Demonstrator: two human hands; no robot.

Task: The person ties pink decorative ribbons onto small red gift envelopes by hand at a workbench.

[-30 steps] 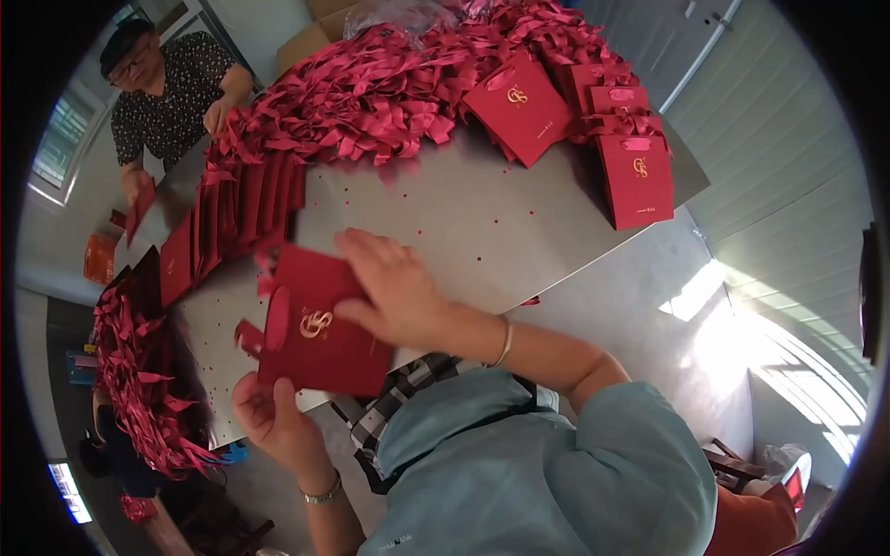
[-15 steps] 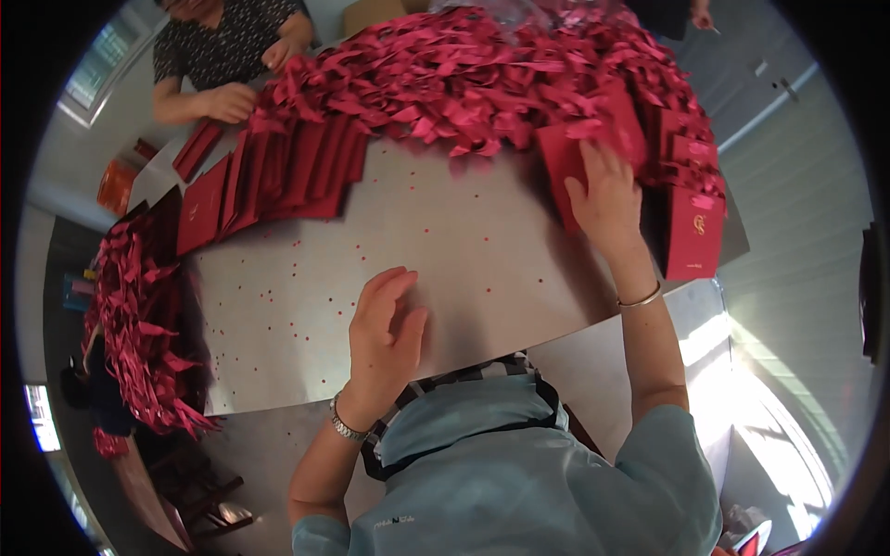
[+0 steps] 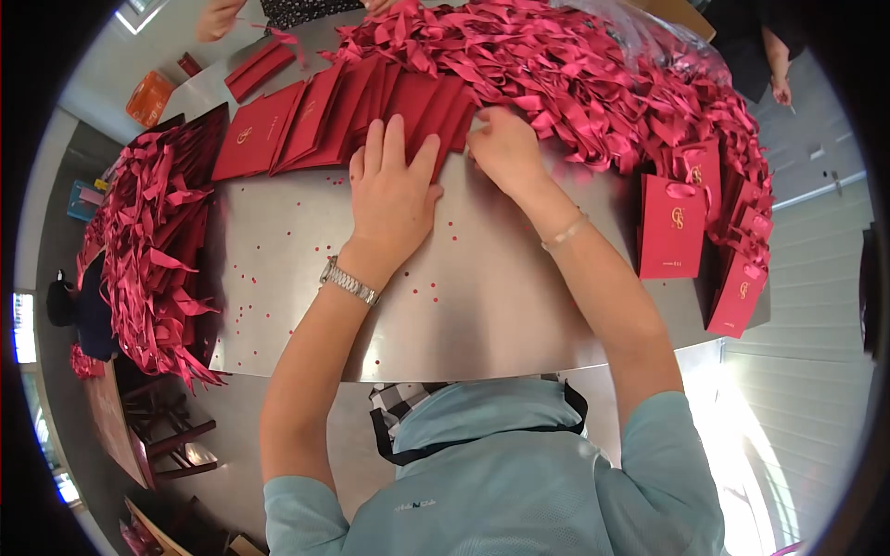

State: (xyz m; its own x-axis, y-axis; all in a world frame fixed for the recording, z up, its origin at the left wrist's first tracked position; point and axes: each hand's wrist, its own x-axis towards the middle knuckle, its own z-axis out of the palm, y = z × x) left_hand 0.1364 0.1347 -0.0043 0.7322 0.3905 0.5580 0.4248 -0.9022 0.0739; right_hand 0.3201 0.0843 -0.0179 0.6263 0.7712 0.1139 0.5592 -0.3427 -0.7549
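1. Plainly, the metal table [image 3: 501, 287] reaches out in front of the row of bags [image 3: 320, 116]; its surface looks smooth, so a hard push could make the overlapping bags slide and fan apart.

2. Behind the row and off to its right spreads a heap of ribbons [image 3: 556, 83]; a loop could catch on a finger or a neighbouring bag and drag the line crooked.

3. Within the row, the red bags overlap and lean; uneven pressure could crease a corner or tip several at once.

4. On the right part of the row rests the left hand [image 3: 394, 185], open with fingers spread, seemingly steadying the bags; should it lift, the loosest ones might slip.

5. At the row's right end is the right hand [image 3: 505, 153], fingers curled; I cannot tell whether it grips anything. A clumsy tug there could skew the end bags.

6. Well to the right of the row, a bag [image 3: 739, 296] sits near the table's rim, where a knock could send it over.

7. In front of the row lie scattered red dots [image 3: 451, 223], which could get trapped under shifting bags.
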